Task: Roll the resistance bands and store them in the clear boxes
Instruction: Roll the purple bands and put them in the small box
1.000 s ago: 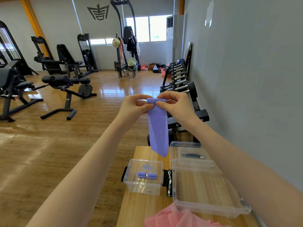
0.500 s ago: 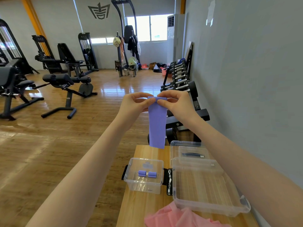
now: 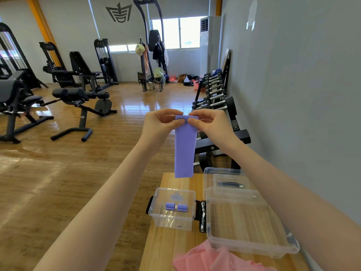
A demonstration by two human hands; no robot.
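Note:
A purple resistance band (image 3: 184, 149) hangs in the air in front of me, its top end wound into a small roll. My left hand (image 3: 160, 124) and my right hand (image 3: 207, 123) pinch that roll from either side with thumbs and fingers. The band's loose end dangles just above the far edge of the wooden table (image 3: 172, 245). Below stands a small clear box (image 3: 172, 209) with two rolled purple bands (image 3: 176, 206) inside. Pink bands (image 3: 218, 259) lie in a heap at the table's near edge.
A large clear box (image 3: 248, 223) sits at the right of the table, with another clear box (image 3: 224, 178) behind it holding a dark item. A dumbbell rack (image 3: 214, 98) lines the grey wall at right. Gym machines stand on the wooden floor to the left.
Both hands have wound more of the purple band onto the roll, so the hanging tail is shorter and its lower end has risen.

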